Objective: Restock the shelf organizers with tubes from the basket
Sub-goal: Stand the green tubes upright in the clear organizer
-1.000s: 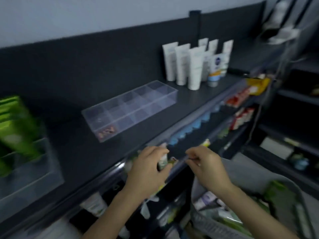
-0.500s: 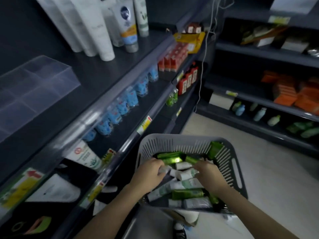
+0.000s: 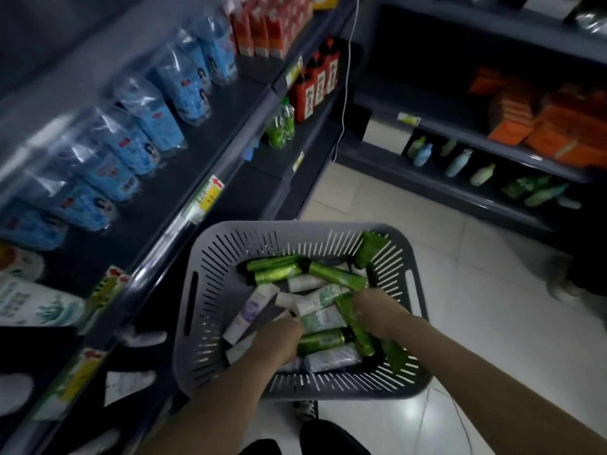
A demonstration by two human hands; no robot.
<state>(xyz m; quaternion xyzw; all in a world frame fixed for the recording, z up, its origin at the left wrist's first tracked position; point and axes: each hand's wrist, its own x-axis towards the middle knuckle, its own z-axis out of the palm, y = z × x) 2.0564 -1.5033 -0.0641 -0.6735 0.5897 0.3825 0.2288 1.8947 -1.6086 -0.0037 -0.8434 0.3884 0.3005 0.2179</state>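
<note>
I've got both hands down in the grey slotted basket, near centre. Left hand is buried among white tubes; its fingers are hidden, so I can't tell the grip. Right hand curls round a green tube. More green tubes lie at the basket's far end. The dark shelving on the left carries blue pouches and, farther along, red cartons. Orange boxes are on the far right shelf.
</note>
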